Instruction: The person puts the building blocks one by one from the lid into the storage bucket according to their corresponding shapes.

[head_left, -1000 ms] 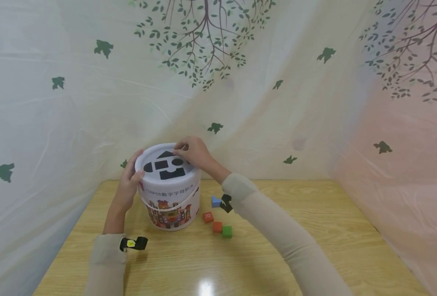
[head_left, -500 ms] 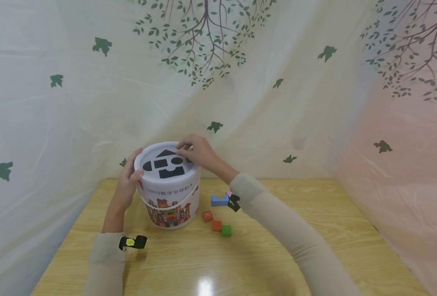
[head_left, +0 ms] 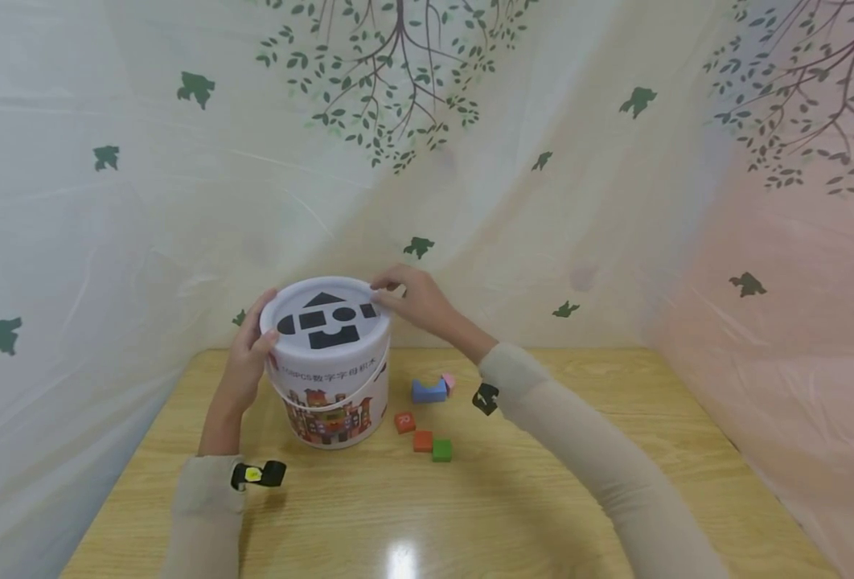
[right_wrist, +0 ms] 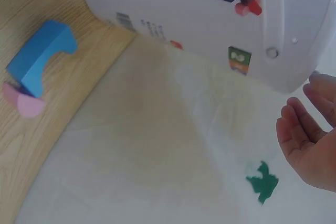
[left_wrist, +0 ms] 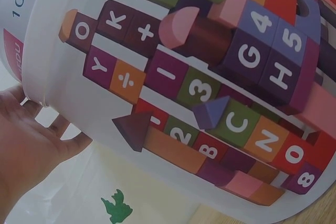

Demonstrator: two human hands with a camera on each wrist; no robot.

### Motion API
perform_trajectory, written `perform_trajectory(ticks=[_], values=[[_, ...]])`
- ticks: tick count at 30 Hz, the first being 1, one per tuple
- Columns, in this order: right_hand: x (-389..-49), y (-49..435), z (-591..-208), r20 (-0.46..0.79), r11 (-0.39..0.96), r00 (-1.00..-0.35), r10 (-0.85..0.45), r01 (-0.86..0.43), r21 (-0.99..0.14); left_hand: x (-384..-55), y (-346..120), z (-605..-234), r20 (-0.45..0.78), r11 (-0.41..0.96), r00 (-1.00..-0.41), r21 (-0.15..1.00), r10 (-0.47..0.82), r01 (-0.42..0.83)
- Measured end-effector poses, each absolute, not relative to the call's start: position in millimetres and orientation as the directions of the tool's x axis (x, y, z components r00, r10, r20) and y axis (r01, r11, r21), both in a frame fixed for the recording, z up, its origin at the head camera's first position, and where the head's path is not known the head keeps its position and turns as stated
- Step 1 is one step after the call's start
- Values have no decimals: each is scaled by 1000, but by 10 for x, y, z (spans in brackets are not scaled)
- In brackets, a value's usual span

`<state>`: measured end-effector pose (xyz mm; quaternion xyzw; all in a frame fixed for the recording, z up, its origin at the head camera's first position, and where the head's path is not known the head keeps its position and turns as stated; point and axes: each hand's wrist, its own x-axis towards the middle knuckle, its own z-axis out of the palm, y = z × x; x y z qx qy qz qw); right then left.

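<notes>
Right hand [head_left: 418, 297] shifted rightward, perhaps touching the bucket [head_left: 328, 362], contact unclear.

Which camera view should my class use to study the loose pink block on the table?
The right wrist view: the pink block appears larger, its rounded form visible. The head view shows it small, partly behind the blue block. The left wrist view doesn't show it.

The blue block [head_left: 429, 394] partly hides the pink block [head_left: 449, 383]. The right wrist view cuts the right hand [right_wrist: 314, 150].
</notes>
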<state>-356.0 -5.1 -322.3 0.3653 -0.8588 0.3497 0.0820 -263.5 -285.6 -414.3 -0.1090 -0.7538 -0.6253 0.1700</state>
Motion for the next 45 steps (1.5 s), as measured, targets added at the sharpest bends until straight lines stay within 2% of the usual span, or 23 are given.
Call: perform_trajectory(ticks=[8, 19, 24, 29, 45], values=[[-3689, 308, -3441, 379, 507, -733, -565, -671, -541, -2634, -2854, -4150, 388, 192, -921, 908, -49, 372], [-3713, 754, -3953, 225, 566, -758, -612, -618, -545, -2643, -2867, -4166, 390, 187, -920, 908, -52, 374], [-3668, 906, -4184, 159, 581, -737, -657, -629, -516, -2648, -2864, -4169, 392, 179, -919, 908, -49, 378], [-3647, 1006, -4373, 113, 568, -722, -683, -621, -539, -2653, -2863, -4162, 394, 176, -918, 908, -47, 380], [-3609, 1006, -4618, 128, 562, -664, -737, -707, -430, -2645, -2860, -4155, 380, 200, -923, 910, -57, 362]])
